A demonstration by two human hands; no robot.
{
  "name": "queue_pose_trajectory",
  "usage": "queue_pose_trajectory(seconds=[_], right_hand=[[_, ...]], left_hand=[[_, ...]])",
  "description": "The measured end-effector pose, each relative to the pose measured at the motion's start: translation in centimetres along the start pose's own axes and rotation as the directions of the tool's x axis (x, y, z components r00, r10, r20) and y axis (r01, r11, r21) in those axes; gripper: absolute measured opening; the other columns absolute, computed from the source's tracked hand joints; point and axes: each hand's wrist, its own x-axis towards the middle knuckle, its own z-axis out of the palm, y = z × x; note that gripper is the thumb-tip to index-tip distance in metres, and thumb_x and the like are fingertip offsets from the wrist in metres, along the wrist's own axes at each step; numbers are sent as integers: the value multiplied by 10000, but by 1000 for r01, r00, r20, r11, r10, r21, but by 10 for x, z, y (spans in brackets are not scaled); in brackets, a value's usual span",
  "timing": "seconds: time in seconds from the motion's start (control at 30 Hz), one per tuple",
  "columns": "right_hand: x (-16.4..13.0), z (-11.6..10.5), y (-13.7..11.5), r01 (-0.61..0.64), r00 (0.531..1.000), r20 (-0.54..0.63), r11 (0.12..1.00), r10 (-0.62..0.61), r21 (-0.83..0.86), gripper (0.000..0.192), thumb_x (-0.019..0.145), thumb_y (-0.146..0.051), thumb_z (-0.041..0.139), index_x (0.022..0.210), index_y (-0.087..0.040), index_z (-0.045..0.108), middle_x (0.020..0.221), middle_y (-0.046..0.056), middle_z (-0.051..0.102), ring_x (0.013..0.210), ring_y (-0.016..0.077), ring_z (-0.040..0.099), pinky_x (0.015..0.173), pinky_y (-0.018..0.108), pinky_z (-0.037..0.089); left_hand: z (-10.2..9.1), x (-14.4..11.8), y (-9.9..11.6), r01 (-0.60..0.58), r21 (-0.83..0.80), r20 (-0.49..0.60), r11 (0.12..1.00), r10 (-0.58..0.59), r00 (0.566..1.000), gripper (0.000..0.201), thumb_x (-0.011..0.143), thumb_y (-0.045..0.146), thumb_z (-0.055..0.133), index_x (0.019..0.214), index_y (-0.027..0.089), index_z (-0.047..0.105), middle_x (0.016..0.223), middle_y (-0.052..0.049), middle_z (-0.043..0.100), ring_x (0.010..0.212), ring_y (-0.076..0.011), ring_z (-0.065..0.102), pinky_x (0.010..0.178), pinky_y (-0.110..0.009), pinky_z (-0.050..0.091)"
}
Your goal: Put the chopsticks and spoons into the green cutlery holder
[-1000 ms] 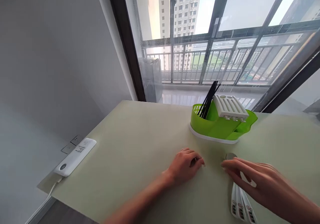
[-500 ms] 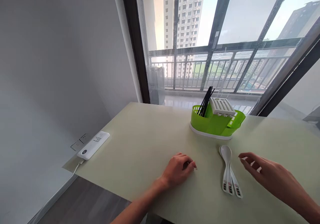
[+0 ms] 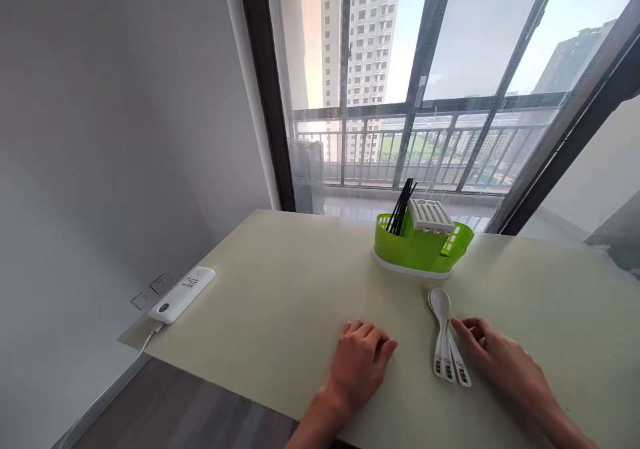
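Several white spoons (image 3: 442, 329) lie stacked on the table, bowls together toward the window and printed handles fanned toward me. My right hand (image 3: 500, 362) is just right of them, its thumb tip at the edge of the spoon necks. Whether it touches them I cannot tell; its fingers are bent and apart, with nothing held. My left hand (image 3: 360, 362) rests palm down on the table left of the spoons, fingers loosely bent and thumb apart, holding nothing. Beyond the spoons stands a green cutlery holder (image 3: 407, 252) with a white slotted top (image 3: 431, 215).
Black chopsticks (image 3: 401, 209) stand in the holder's left compartment. A white power strip (image 3: 183, 295) with a cable lies at the left edge of the pale table (image 3: 280, 282). Behind the table is a dark-framed glass door (image 3: 410, 89); a grey wall (image 3: 125, 135) is on the left.
My right hand has moved left, up to the spoons. My left hand has turned, its fingers pointing more away from me. The view has shifted slightly; the spoons and holder stay put.
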Motion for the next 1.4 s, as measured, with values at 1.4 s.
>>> queue_pose_trajectory(seconds=[1.4], right_hand=[[-15, 31, -55, 242, 970, 81, 948, -230, -207, 387, 995, -503, 347, 807, -232, 549, 861, 72, 737, 809, 242, 668, 616, 294, 266]], left_hand=[[-7, -2, 4, -15, 27, 58, 1000, 14, 998, 148, 987, 259, 562, 907, 214, 678, 954, -13, 745, 937, -221, 629, 924, -395, 427]])
